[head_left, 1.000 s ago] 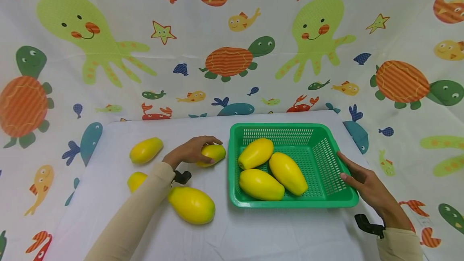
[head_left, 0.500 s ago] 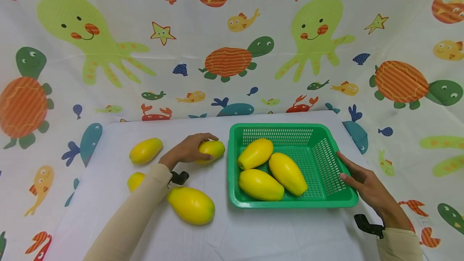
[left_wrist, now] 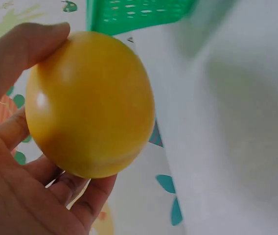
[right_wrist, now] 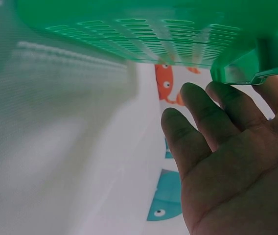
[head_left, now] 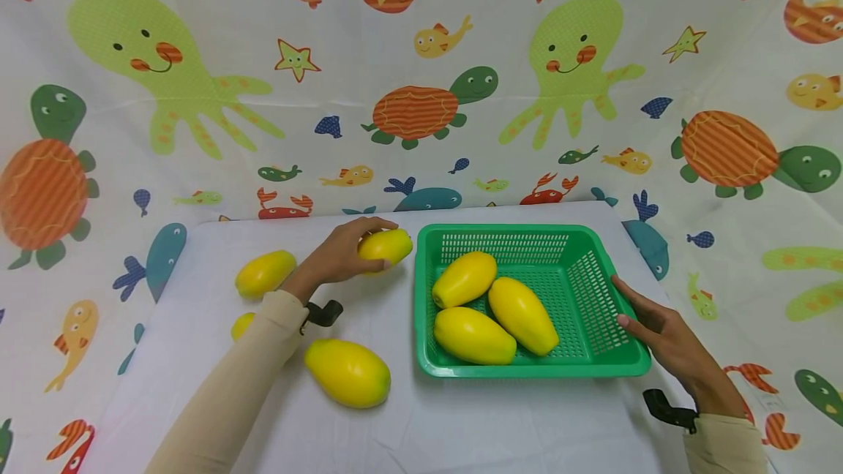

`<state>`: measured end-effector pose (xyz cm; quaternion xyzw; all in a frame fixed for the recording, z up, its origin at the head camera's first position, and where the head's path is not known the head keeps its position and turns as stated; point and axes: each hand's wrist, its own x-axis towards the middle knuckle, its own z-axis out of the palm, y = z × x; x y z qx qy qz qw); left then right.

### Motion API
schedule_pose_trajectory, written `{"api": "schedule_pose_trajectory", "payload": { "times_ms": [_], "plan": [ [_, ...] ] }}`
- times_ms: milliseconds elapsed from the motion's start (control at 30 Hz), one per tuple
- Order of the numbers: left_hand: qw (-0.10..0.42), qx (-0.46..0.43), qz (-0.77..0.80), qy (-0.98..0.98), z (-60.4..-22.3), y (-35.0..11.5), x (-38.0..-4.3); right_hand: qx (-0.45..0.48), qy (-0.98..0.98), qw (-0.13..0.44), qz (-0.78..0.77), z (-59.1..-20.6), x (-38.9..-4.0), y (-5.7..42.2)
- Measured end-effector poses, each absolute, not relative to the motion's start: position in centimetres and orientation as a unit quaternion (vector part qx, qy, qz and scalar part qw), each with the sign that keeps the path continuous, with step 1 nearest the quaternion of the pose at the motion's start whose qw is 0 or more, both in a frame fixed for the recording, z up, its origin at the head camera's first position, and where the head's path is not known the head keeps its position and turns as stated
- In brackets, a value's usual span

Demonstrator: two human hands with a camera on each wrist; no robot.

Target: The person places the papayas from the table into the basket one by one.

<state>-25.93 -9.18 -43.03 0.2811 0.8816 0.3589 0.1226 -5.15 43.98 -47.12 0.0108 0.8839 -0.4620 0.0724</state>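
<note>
My left hand [head_left: 339,251] grips a yellow papaya [head_left: 387,246] with a greenish tip, raised off the table just left of the basket. In the left wrist view, the thumb lies over the papaya [left_wrist: 92,105] and the fingers curl under it. My right hand [head_left: 665,331] rests on the right rim of the green plastic basket [head_left: 533,371]. The right wrist view has its fingers fairly straight, several of them beneath the basket rim [right_wrist: 237,73]. Inside the basket lie three papayas, one at the back [head_left: 465,279], one in front [head_left: 476,336] and one towards the middle [head_left: 524,315].
On the white-covered table [head_left: 454,430], one papaya [head_left: 265,273] lies at the back left and another [head_left: 347,373] near the front. A third papaya [head_left: 241,326] is partly hidden by the left sleeve. A cloth [head_left: 408,28] printed with sea animals hangs behind.
My left hand has lifted the papaya off the table and moved it slightly away from me. My right hand and the basket have stayed put.
</note>
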Motion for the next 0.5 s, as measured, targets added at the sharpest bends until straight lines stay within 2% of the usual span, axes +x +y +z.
{"api": "schedule_pose_trajectory", "payload": {
  "times_ms": [500],
  "plan": [
    [0.071, 0.325, 0.382, 0.862, -40.1, -5.7, -25.6, 0.028, 0.875, 0.086, -0.476, -46.9, -5.3, 43.9]
  ]
}}
